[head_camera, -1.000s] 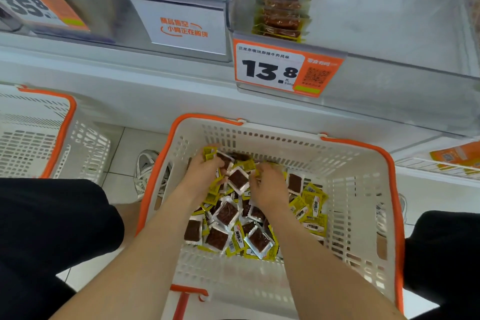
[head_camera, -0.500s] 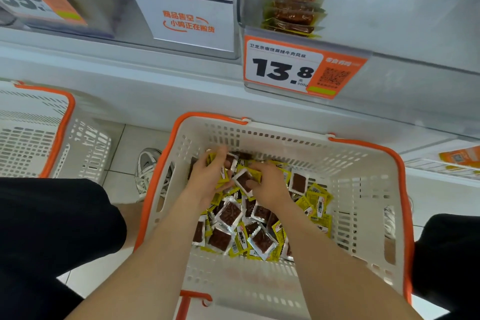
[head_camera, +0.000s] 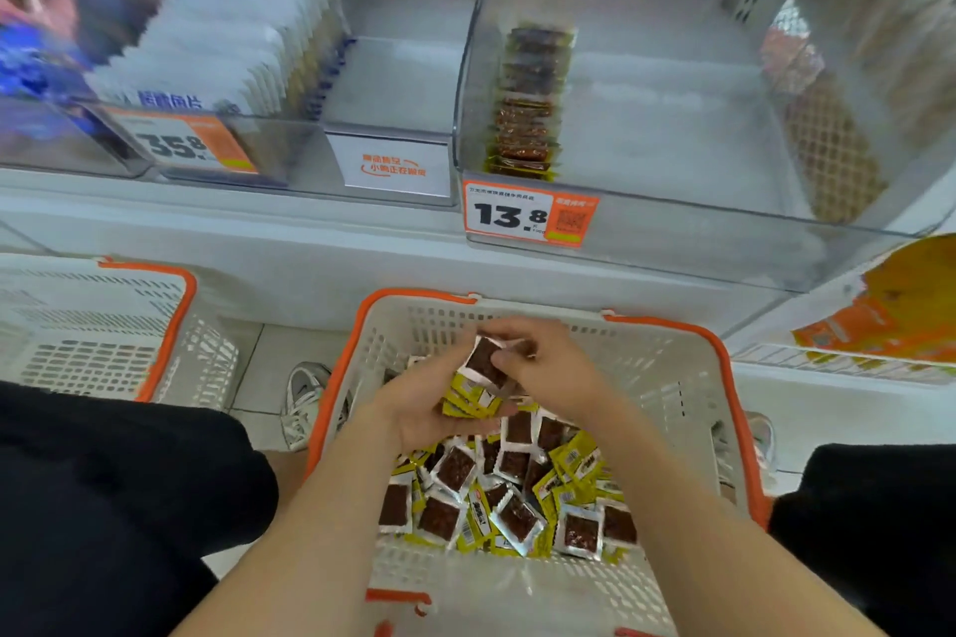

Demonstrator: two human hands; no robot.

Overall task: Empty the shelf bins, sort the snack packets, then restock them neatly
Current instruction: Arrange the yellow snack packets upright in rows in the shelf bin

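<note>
The left hand (head_camera: 429, 404) is cupped with its palm up and holds a small bunch of yellow snack packets (head_camera: 468, 402). The right hand (head_camera: 548, 367) is just beside it and pinches one packet (head_camera: 483, 361) on top of the bunch. This packet has a clear front with a brown snack showing through.

Both hands are over a white basket (head_camera: 672, 378) with an orange rim. Below the hands, at the bottom of the basket, lies a loose pile of packets (head_camera: 517, 497). Some are yellow side up and some are brown side up.

Above the hands and well apart from them is a clear shelf bin (head_camera: 672, 145). A neat row of packets (head_camera: 527, 109), brown and yellow, stands along its left side. A price tag (head_camera: 530, 215) on its front reads "13.8".

Up and to the left of the hands, another bin (head_camera: 393, 83) holds white bags (head_camera: 222, 31) in a row. Its orange tag (head_camera: 181, 142) reads "35.8". Next to it, a white sign (head_camera: 394, 166) has orange writing too blurry to read.

Well to the left of the left hand stands a second basket (head_camera: 88, 362), white with an orange rim.
</note>
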